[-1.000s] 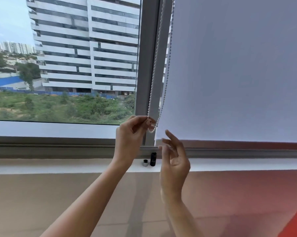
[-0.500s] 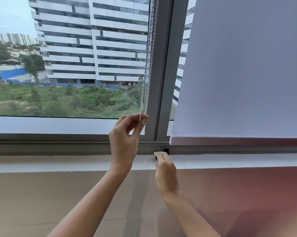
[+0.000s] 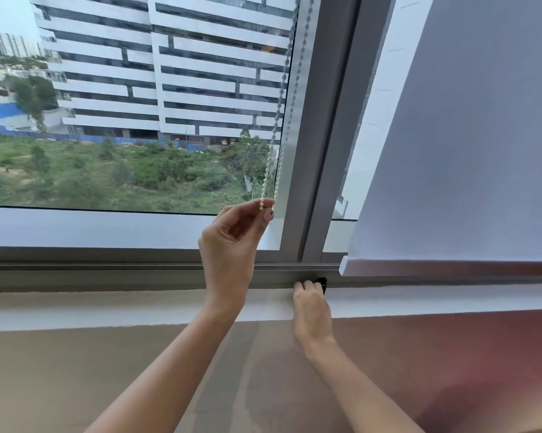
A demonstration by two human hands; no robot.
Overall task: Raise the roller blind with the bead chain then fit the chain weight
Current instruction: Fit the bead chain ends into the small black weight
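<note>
A white bead chain (image 3: 279, 120) hangs as a doubled loop in front of the grey window frame. My left hand (image 3: 232, 242) pinches the bottom of that loop between thumb and fingertips. The white roller blind (image 3: 469, 151) covers the right pane, its bottom bar (image 3: 419, 266) just above the sill. My right hand (image 3: 311, 310) rests on the white sill, fingers curled over the black chain weight (image 3: 322, 281), of which only the top shows. The small silver piece seen earlier is hidden under that hand.
The grey vertical window post (image 3: 322, 135) stands between chain and blind. A white sill ledge (image 3: 107, 307) runs across, with a beige wall (image 3: 76, 379) below. Outside the glass are a large white building and green scrub.
My right hand dropped from beside the blind's lower corner to the sill and closed over the black weight. My left hand kept its pinch on the chain loop. The view shifted left.
</note>
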